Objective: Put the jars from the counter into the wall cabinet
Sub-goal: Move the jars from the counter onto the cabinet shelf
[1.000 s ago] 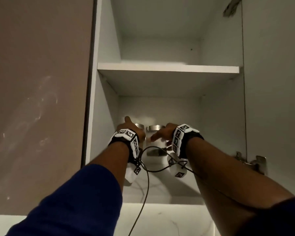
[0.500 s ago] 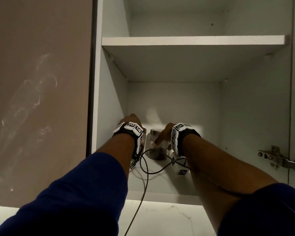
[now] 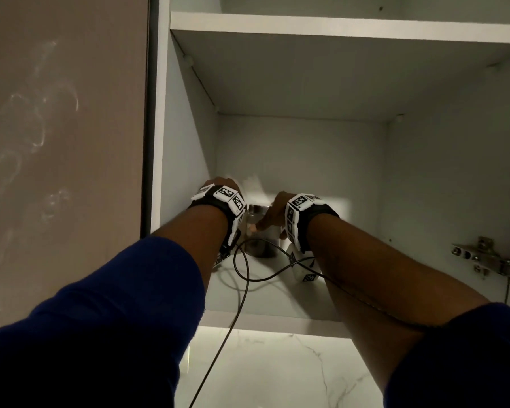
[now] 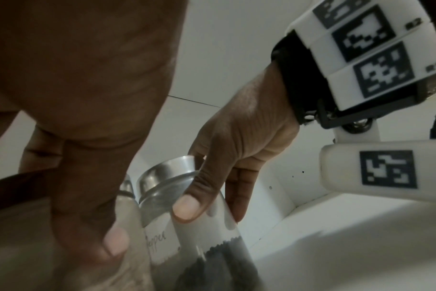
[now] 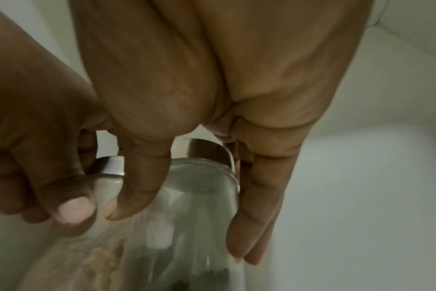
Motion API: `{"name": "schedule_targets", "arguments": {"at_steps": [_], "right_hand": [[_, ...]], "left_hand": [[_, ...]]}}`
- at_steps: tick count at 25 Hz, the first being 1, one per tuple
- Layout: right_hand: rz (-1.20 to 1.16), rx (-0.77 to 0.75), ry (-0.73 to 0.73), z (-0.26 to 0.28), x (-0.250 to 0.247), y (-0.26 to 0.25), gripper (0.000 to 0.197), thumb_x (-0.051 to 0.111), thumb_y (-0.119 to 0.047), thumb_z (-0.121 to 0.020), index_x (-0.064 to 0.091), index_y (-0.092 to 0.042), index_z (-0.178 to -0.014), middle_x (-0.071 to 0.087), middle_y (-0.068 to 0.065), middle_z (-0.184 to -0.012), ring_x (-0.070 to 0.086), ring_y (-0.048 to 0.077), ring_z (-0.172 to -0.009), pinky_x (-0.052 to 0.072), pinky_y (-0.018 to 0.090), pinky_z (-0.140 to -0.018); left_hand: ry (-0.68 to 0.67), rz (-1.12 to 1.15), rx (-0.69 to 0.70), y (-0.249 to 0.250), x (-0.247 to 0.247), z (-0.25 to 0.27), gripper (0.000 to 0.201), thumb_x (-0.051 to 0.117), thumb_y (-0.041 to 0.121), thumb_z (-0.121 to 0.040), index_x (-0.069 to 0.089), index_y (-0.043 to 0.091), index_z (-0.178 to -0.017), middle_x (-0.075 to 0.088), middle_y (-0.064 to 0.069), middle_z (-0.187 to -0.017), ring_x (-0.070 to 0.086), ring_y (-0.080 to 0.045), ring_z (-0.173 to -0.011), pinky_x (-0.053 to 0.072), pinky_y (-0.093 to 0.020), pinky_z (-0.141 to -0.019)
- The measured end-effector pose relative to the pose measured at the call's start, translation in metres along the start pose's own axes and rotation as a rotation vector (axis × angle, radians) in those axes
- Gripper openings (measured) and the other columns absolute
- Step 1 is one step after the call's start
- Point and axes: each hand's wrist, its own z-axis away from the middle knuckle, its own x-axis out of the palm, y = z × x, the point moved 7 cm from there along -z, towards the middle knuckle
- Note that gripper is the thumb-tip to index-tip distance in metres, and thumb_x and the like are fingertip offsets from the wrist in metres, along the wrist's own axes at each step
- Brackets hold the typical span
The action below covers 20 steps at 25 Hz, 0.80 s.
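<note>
Both hands reach into the lower shelf of the open wall cabinet (image 3: 277,307). My right hand (image 3: 273,212) grips a glass jar labelled "Pepper" (image 4: 162,242) below its metal lid. Dark grains fill the bottom of that jar. In the right wrist view its thumb and fingers wrap the pepper jar (image 5: 187,196). My left hand (image 3: 218,187) holds a second metal-lidded jar (image 5: 107,169) with pale contents, its thumb (image 4: 112,242) against the glass. The two jars stand side by side, nearly touching, low over the shelf floor near the left wall. The left hand hides most of the pale jar from the head view.
A white upper shelf (image 3: 336,26) spans the cabinet above the hands. An open door hinge (image 3: 480,257) sticks out at the right. A closed brown cabinet door (image 3: 65,142) lies left. Black cables (image 3: 242,278) trail from the wrist units over the shelf. The marble counter (image 3: 277,372) lies below.
Both hands have pushed the jars deeper and lower into the bottom shelf. My view has closed in, so the upper shelf now sits at the top edge.
</note>
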Motion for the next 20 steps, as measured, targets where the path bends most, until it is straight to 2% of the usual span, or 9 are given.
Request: {"name": "schedule_targets", "arguments": {"at_steps": [3,4,7,9,11,13,15,17,20], "right_hand": [[-0.006,0.006,0.127,0.017,-0.018,0.002,0.102,0.088,-0.065,-0.069,0.052,-0.007,-0.145,0.065,0.017,-0.141,0.069,0.039,-0.118,0.056,0.04,-0.095],[0.019,-0.01,0.137,0.028,-0.024,0.002,0.098,0.084,-0.069,-0.071,0.055,-0.007,-0.141,0.065,0.016,-0.141,0.068,0.039,-0.119,0.055,0.039,-0.093],[-0.033,-0.056,0.039,0.066,-0.043,-0.005,0.07,0.082,-0.07,-0.072,0.071,-0.007,-0.099,0.077,0.016,-0.118,0.078,0.039,-0.095,0.064,0.051,-0.09],[-0.197,-0.09,0.022,0.101,-0.054,-0.009,0.057,0.085,-0.053,-0.08,0.074,0.0,-0.1,0.078,0.02,-0.112,0.079,0.042,-0.093,0.064,0.056,-0.089],[-0.284,-0.163,0.141,0.149,-0.074,-0.018,0.047,0.084,-0.036,-0.086,0.073,0.003,-0.109,0.079,0.022,-0.108,0.079,0.04,-0.095,0.063,0.054,-0.092],[-0.363,-0.271,0.27,0.213,-0.067,-0.025,0.034,0.084,-0.032,-0.087,0.073,-0.006,-0.105,0.081,0.013,-0.095,0.081,0.029,-0.085,0.066,0.044,-0.082],[-0.373,-0.368,0.354,0.275,-0.033,-0.019,0.025,0.08,-0.034,-0.091,0.071,-0.012,-0.099,0.08,0.006,-0.084,0.08,0.019,-0.071,0.064,0.033,-0.064],[-0.405,-0.425,0.372,0.325,0.021,-0.001,0.022,0.078,-0.033,-0.093,0.071,-0.013,-0.092,0.077,0.001,-0.076,0.076,0.016,-0.06,0.056,0.025,-0.054],[-0.422,-0.357,0.233,0.367,0.135,0.034,0.021,0.081,-0.031,-0.09,0.07,-0.015,-0.084,0.073,-0.005,-0.068,0.07,0.011,-0.056,0.047,0.014,-0.057]], "left_hand": [[0.036,-0.073,0.063,0.003,-0.008,0.014,0.067,0.086,0.023,-0.075,0.057,0.001,-0.131,0.057,-0.022,-0.134,0.058,-0.044,-0.124,0.057,-0.052,-0.09],[0.071,-0.064,0.093,0.005,-0.014,0.021,0.062,0.086,0.024,-0.075,0.06,0.001,-0.127,0.061,-0.021,-0.128,0.062,-0.043,-0.119,0.057,-0.052,-0.093],[0.157,0.105,0.105,-0.005,-0.049,0.045,0.04,0.086,0.031,-0.074,0.074,0.008,-0.103,0.069,-0.007,-0.088,0.072,-0.032,-0.092,0.059,-0.036,-0.079],[0.16,0.277,0.124,-0.007,-0.067,0.077,0.033,0.086,0.035,-0.077,0.072,0.009,-0.09,0.065,-0.005,-0.08,0.067,-0.028,-0.081,0.051,-0.03,-0.069],[0.197,0.467,0.162,-0.007,-0.083,0.117,0.036,0.086,0.042,-0.077,0.07,0.014,-0.094,0.07,-0.005,-0.09,0.067,-0.024,-0.078,0.054,-0.033,-0.071],[0.293,0.694,0.258,-0.01,-0.076,0.172,0.035,0.082,0.046,-0.081,0.07,0.021,-0.101,0.07,0.003,-0.089,0.068,-0.013,-0.073,0.058,-0.034,-0.072],[0.429,0.855,0.367,-0.015,-0.045,0.231,0.028,0.076,0.049,-0.085,0.071,0.026,-0.099,0.069,0.01,-0.083,0.067,-0.001,-0.068,0.057,-0.026,-0.071],[0.512,0.953,0.422,-0.022,0.003,0.289,0.02,0.071,0.047,-0.087,0.071,0.029,-0.096,0.067,0.014,-0.074,0.065,-0.001,-0.065,0.053,-0.022,-0.067],[0.299,0.991,0.421,-0.023,0.118,0.35,0.016,0.068,0.043,-0.089,0.07,0.028,-0.092,0.063,0.015,-0.064,0.064,-0.002,-0.059,0.052,-0.025,-0.062]]}}
